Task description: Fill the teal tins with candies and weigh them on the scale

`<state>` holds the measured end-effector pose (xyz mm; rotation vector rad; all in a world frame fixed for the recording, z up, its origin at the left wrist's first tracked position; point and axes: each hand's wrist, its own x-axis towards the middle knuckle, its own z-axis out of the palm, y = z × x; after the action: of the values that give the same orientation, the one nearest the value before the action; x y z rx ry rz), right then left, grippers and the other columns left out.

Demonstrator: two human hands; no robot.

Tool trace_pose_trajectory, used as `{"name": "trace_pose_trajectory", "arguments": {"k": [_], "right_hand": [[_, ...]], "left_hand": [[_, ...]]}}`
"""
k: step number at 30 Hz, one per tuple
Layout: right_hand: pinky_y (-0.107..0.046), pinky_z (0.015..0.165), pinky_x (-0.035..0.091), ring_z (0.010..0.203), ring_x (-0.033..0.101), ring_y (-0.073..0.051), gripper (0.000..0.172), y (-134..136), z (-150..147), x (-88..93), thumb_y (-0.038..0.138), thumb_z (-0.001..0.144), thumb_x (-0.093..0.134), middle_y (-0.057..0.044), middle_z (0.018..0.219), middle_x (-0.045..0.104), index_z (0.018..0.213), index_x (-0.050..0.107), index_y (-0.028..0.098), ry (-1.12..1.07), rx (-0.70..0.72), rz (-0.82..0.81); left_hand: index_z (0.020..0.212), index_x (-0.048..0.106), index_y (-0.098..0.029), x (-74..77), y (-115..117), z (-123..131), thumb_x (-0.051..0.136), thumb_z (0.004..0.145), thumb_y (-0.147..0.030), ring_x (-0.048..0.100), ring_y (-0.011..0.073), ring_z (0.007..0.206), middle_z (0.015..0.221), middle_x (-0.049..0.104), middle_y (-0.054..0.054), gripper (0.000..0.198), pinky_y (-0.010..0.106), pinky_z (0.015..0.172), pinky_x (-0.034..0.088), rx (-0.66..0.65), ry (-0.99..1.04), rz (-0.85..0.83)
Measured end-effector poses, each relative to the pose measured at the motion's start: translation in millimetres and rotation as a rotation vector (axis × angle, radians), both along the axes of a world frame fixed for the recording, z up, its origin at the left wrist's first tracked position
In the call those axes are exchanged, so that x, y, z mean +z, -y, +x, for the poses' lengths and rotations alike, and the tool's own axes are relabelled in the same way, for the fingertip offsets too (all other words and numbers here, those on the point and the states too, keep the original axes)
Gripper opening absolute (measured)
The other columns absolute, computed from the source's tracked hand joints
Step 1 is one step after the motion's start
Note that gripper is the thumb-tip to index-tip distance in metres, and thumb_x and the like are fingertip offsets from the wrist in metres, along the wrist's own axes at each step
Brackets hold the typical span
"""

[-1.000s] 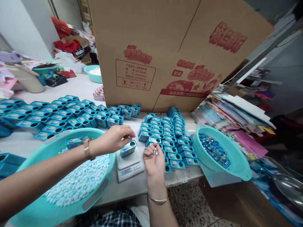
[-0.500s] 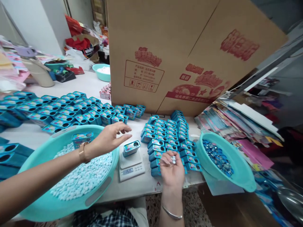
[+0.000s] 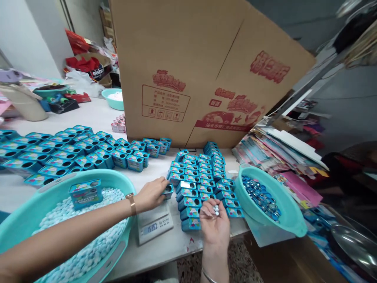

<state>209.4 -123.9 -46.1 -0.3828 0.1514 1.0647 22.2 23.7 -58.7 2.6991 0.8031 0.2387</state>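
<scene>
My left hand (image 3: 153, 193) is closed around a small blue tin (image 3: 167, 191) at the top of the white digital scale (image 3: 155, 226), whose display is lit. My right hand (image 3: 214, 222), palm up with curled fingers, holds a few white candies (image 3: 216, 210) near its fingertips, just in front of the rows of blue tins (image 3: 191, 202). Under my left forearm is a large turquoise basin (image 3: 118, 177) of pale blue and white candies (image 3: 88, 243), with one blue tin (image 3: 85, 194) standing on them.
Many blue tins (image 3: 61, 153) cover the table's left side. A large cardboard box (image 3: 188, 51) stands behind. At right are a turquoise basin (image 3: 291, 214) of shiny blue lids and stacked printed sheets (image 3: 282, 151).
My left hand has moved down and right onto the tin at the scale and closed on it. The view has shifted. My right hand still holds the candies.
</scene>
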Motion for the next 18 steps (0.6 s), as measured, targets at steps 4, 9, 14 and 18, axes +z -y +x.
{"name": "trace_pose_trajectory", "arguments": {"k": [4, 9, 14, 18], "right_hand": [[-0.014, 0.043, 0.035, 0.047, 0.04, -0.003, 0.012, 5.4, 11.5, -6.2, 0.012, 0.077, 0.054, 0.007, 0.064, 0.043, 0.075, 0.045, 0.019, 0.029, -0.019, 0.005], [-0.014, 0.044, 0.035, 0.047, 0.04, -0.004, 0.015, 8.1, 20.5, -13.6, 0.012, 0.076, 0.056, 0.007, 0.063, 0.043, 0.074, 0.044, 0.02, 0.115, -0.029, 0.007], [-0.014, 0.044, 0.035, 0.048, 0.04, -0.003, 0.016, 6.6, 22.3, -16.1, 0.009, 0.075, 0.055, 0.007, 0.065, 0.043, 0.077, 0.042, 0.019, 0.013, -0.038, -0.006], [-0.015, 0.044, 0.035, 0.047, 0.04, -0.004, 0.014, 9.6, 25.4, -11.7, 0.009, 0.078, 0.052, 0.006, 0.065, 0.043, 0.078, 0.043, 0.019, -0.088, -0.054, -0.019]], "left_hand": [[0.112, 0.046, -0.022, -2.7, -19.4, 36.0, 0.051, 0.079, -0.019, 0.048, 0.0237, 0.101, 0.108, 0.05, 0.008, 0.034, 0.034, 0.081, 0.045, -0.063, 0.042, 0.064], [0.108, 0.05, -0.021, -11.5, -36.4, 64.8, 0.056, 0.077, -0.02, 0.043, 0.0255, 0.103, 0.109, 0.048, 0.009, 0.032, 0.037, 0.083, 0.043, -0.114, 0.043, 0.101], [0.111, 0.051, -0.02, -23.7, -32.3, 67.5, 0.064, 0.07, -0.02, 0.045, 0.0264, 0.101, 0.108, 0.051, 0.009, 0.042, 0.039, 0.084, 0.042, -0.117, 0.016, 0.136], [0.136, 0.027, -0.019, -9.7, -56.1, 60.7, 0.071, 0.066, -0.043, 0.04, 0.0262, 0.114, 0.129, 0.043, 0.011, 0.086, 0.037, 0.094, 0.039, -0.044, 0.049, 0.192]]}}
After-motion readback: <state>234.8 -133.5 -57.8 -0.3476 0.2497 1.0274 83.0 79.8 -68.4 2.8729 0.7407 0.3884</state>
